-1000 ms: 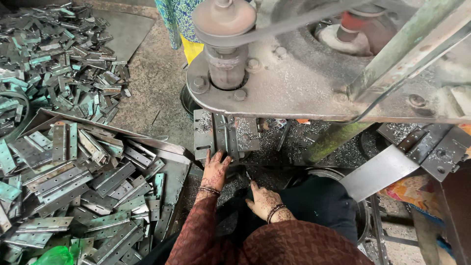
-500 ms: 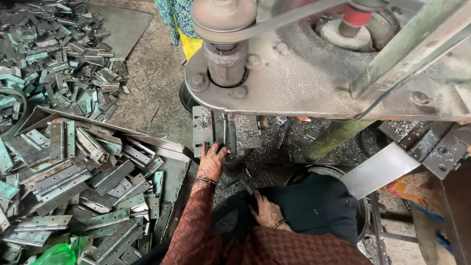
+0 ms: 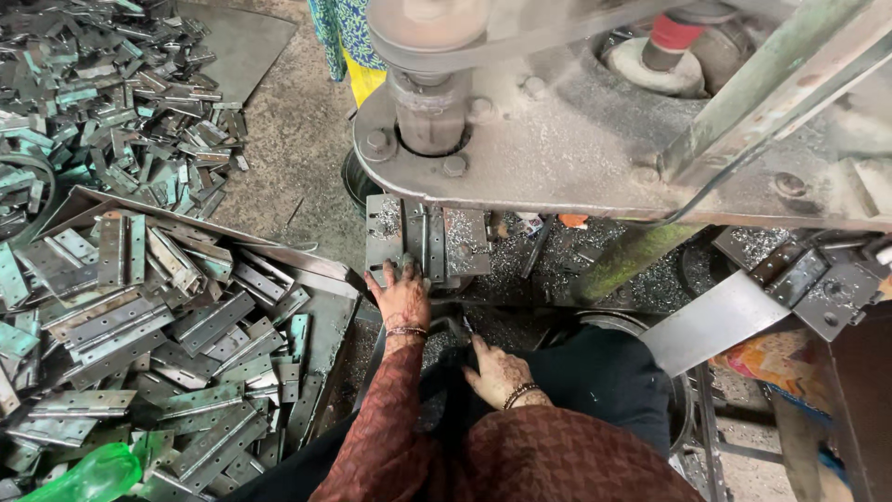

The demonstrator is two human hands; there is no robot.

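Head view: left hand (image 3: 401, 296) lies flat, fingers spread, on grey steel hinge (image 3: 426, 240) seated on press bed beneath grey press frame (image 3: 595, 139), right hand (image 3: 497, 370) loosely open nearer the body, holding nothing; tray of hinges (image 3: 186, 344) left of frame looks mostly unprocessed.

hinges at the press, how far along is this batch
Done: cannot be told apart; hinges fill the tray and a floor pile. In hand: the left hand rests fingertips on a hinge on the press bed; the right hand sits low, apparently empty. Left: seemingly many hinges.
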